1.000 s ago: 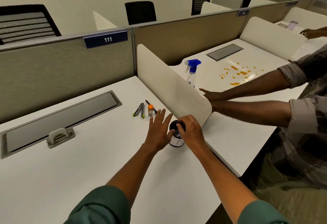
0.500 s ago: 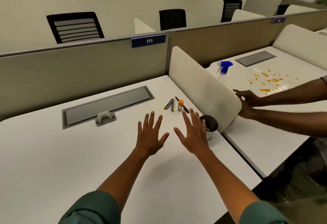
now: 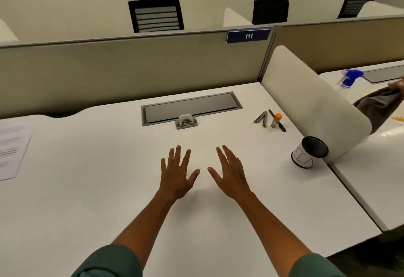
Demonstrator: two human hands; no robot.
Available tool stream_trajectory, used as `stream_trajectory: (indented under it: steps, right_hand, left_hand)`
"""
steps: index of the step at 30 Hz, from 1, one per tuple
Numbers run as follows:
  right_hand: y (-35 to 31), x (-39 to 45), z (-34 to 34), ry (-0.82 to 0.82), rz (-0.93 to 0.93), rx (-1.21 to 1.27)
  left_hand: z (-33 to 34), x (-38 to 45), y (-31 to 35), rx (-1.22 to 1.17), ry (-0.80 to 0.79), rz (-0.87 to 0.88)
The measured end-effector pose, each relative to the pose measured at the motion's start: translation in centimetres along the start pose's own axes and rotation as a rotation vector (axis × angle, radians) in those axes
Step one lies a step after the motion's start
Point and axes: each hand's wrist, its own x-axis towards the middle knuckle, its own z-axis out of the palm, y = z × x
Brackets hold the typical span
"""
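**A:** Where are the hands?

**B:** The left hand (image 3: 177,176) and right hand (image 3: 229,174) are side by side over the middle of the desk (image 3: 87,200), fingers spread, holding nothing.

**A:** And the cup?

**B:** The cup (image 3: 306,156) stands far right, just beside the divider's (image 3: 306,106) rounded end and near the desk's right edge. Bare desk separates it from the right hand. Paper (image 3: 11,150) lies at the left edge.

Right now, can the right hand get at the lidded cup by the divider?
Probably yes. The right hand is open and holds nothing, the cup stands off to its right, and only bare desk lies between them. The divider stands beyond it.
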Motion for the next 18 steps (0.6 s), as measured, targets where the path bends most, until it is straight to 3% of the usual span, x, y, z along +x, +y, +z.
stream_trajectory:
  steps: [8,18]
  right_hand:
    - [-4.9,-1.5,5.6,-0.091,-0.054,0.047]
    - [-6.2,-3.8,9.9,-0.111,-0.042,0.021]
  left_hand:
    - [1.2,-4.8,-6.7,-0.036,-0.013,-0.135]
    - [3.0,-9.6,-13.0,-0.040,-0.037,-0.238]
